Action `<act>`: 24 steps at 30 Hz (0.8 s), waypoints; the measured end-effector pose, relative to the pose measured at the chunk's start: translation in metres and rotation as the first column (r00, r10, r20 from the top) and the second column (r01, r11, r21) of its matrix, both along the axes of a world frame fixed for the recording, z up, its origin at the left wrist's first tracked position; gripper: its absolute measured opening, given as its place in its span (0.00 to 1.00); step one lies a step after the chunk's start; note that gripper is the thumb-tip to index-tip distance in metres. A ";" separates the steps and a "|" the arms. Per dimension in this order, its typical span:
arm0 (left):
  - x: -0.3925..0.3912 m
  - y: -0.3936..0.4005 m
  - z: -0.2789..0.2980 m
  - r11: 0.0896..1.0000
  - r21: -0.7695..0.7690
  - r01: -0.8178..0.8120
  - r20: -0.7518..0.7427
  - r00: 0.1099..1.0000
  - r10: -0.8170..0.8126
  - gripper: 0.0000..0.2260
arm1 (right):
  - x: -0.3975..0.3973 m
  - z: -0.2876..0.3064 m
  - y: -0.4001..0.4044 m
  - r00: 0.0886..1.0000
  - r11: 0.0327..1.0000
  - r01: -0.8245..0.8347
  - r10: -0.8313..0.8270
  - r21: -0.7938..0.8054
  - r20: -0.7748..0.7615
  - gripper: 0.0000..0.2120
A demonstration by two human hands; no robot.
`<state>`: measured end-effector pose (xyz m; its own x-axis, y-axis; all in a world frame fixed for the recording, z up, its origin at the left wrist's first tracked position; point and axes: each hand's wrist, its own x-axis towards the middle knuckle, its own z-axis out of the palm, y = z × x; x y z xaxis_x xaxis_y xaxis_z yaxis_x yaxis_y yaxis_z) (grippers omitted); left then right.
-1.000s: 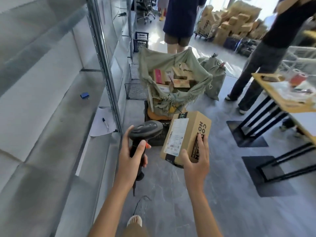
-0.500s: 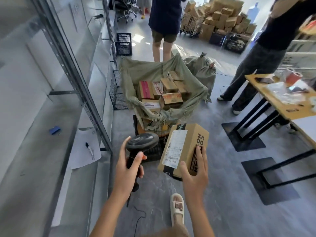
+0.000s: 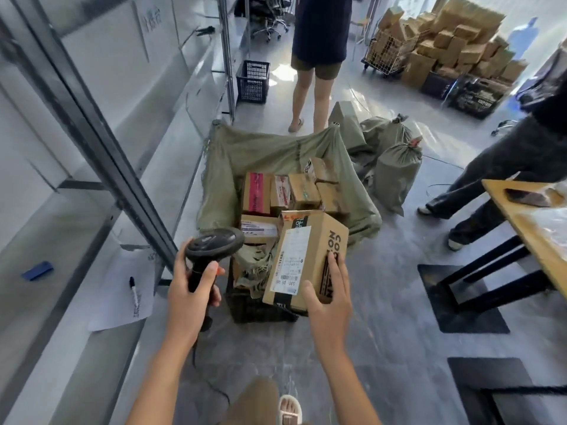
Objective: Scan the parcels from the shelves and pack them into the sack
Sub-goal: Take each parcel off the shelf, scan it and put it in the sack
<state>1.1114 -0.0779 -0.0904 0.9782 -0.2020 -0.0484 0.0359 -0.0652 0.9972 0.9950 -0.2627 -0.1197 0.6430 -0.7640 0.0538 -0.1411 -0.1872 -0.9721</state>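
Parcel [image 3: 306, 256]: brown carton w/ white shipping label facing up, held in air just short of the open sack [image 3: 276, 154], above its near rim. Stiff cardboard, flat faces, looks light enough for 1 hand – judged from the easy hold. Tape and label could be slick; best taken across the near corner or edges, as now.

R hand [image 3: 329, 305]: thumb on label face, fingers spread up the printed side, clamping the near end. Arm extended fwd, wrist about level.

L hand [image 3: 191, 297]: wrapped round handle of scanner [image 3: 214, 243], head pointing fwd, just left of parcel.

Beyond hands: sack holds approx 8 boxes. Metal shelf [image 3: 61, 271] to L, w/ paper and marker [image 3: 133, 291].
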 end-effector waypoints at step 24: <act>0.283 -0.153 -0.011 0.998 -0.065 0.016 -0.075 0.997 -0.021 0.26 | 0.368 0.012 -0.210 0.858 0.707 -0.512 0.393 -0.488 -0.332 0.35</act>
